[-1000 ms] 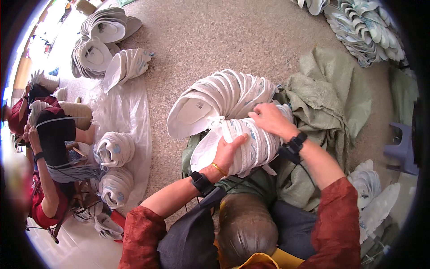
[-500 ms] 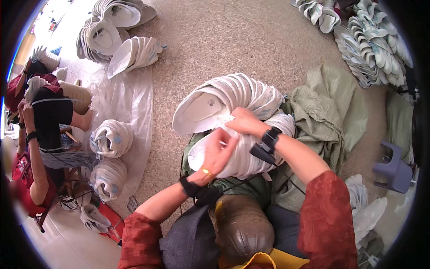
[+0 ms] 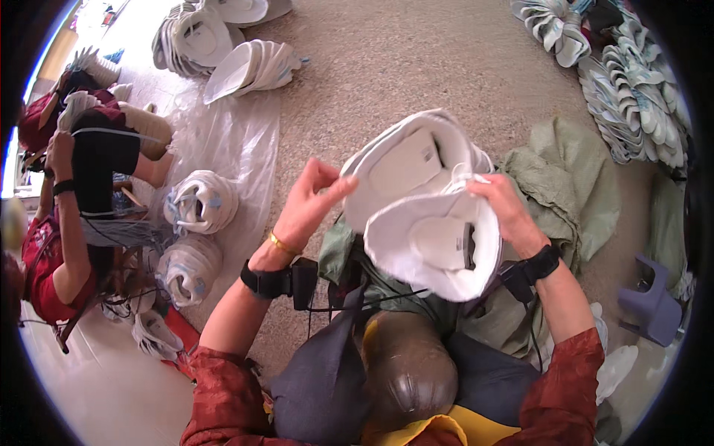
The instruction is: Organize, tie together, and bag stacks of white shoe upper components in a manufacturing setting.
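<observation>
Both hands work a bundle of white moulded shoe insoles [image 3: 428, 215] held above the person's lap: the right hand [image 3: 506, 208] is closed over the bundle's upper right edge, fingers curled around a thin white tie, while the left hand [image 3: 312, 204] hovers at the bundle's left rim, thumb and fingers partly open and pinched toward it, gripping nothing that can be made out. The stack fans into two nested groups, the nearer one tipped toward the camera so its inner face shows. Doing this well would seem to call for keeping the right hand's hold firm so the nested pieces do not slide apart, and letting the left hand square up the loose edges before any tie is drawn tight. Black wrist straps [image 3: 271, 281] sit on both forearms above red sleeves. Beneath the bundle lies crumpled olive-green cloth [image 3: 573, 186] on a speckled floor [image 3: 416, 67]. Further stacks of the same white pieces [image 3: 249, 67] rest on clear plastic sheeting [image 3: 238, 141] to the left, beside a seated co-worker [image 3: 82, 193], and more fanned rows [image 3: 632, 89] line the upper right, near a small grey stool [image 3: 651, 297].
</observation>
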Demonstrator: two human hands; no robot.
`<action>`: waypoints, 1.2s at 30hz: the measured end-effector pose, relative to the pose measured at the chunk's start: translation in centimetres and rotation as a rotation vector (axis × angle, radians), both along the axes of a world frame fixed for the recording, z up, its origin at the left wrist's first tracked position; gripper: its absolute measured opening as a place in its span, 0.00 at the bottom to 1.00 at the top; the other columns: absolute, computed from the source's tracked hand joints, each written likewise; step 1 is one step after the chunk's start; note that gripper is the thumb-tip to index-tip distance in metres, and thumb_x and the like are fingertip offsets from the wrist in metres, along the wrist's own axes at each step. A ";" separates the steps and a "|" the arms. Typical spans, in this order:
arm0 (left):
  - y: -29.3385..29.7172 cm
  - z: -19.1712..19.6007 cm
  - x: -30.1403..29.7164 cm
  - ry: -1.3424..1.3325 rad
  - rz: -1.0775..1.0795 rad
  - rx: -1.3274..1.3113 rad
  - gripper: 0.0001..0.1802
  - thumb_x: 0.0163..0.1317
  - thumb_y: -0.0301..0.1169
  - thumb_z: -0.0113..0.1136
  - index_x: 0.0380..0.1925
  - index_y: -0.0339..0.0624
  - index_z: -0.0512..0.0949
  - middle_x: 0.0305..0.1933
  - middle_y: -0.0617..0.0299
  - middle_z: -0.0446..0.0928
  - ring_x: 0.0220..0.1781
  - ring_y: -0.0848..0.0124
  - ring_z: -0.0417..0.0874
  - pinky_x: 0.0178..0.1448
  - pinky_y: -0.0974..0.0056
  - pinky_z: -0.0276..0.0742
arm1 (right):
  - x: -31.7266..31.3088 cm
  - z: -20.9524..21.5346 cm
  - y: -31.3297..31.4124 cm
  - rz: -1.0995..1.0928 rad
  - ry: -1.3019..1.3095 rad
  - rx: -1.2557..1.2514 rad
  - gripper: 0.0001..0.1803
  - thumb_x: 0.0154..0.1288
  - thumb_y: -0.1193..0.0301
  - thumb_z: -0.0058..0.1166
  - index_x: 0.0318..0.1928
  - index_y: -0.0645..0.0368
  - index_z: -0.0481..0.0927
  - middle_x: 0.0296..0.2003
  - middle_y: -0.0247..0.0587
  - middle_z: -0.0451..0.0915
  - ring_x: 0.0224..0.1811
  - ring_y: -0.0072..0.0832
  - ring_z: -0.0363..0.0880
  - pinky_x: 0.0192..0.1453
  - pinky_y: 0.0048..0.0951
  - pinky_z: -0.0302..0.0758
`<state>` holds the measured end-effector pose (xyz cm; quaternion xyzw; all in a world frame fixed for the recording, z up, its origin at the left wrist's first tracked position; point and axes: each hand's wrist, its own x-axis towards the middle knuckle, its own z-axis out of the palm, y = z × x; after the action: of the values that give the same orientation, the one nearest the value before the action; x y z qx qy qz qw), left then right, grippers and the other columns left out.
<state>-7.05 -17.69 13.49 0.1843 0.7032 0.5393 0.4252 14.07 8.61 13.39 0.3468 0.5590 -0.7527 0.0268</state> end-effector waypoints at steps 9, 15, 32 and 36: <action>-3.2 2.4 -0.2 -0.086 0.038 0.060 0.13 0.69 0.39 0.61 0.40 0.40 0.74 0.48 0.58 0.80 0.52 0.72 0.80 0.58 0.64 0.77 | 0.3 -0.9 3.7 -0.160 0.049 -0.082 0.16 0.65 0.68 0.52 0.40 0.72 0.82 0.35 0.41 0.82 0.37 0.25 0.80 0.43 0.29 0.77; -5.8 0.4 1.3 -0.116 -0.178 -0.104 0.14 0.68 0.38 0.63 0.40 0.38 0.76 0.44 0.60 0.81 0.49 0.75 0.80 0.54 0.67 0.76 | -0.2 2.2 3.8 -0.331 0.100 -0.133 0.17 0.66 0.68 0.49 0.45 0.71 0.81 0.41 0.43 0.83 0.41 0.28 0.82 0.49 0.31 0.78; -6.9 5.1 2.4 -0.266 -0.656 -0.071 0.19 0.79 0.42 0.39 0.35 0.40 0.70 0.24 0.65 0.77 0.20 0.80 0.74 0.24 0.73 0.69 | -3.2 10.4 3.6 -0.409 0.297 -0.180 0.20 0.70 0.69 0.41 0.55 0.68 0.77 0.49 0.46 0.83 0.50 0.33 0.82 0.58 0.33 0.77; -7.6 8.2 1.3 -0.056 -0.684 -0.164 0.19 0.79 0.42 0.39 0.33 0.41 0.70 0.22 0.66 0.77 0.19 0.81 0.73 0.23 0.73 0.69 | -2.3 9.8 3.1 -0.365 0.271 -0.176 0.21 0.71 0.67 0.41 0.55 0.67 0.77 0.49 0.47 0.83 0.48 0.33 0.82 0.56 0.34 0.78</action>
<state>-5.70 -25.27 21.72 0.3595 0.6296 0.3120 0.6140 11.78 11.70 23.14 0.3345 0.4176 -0.8305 -0.1547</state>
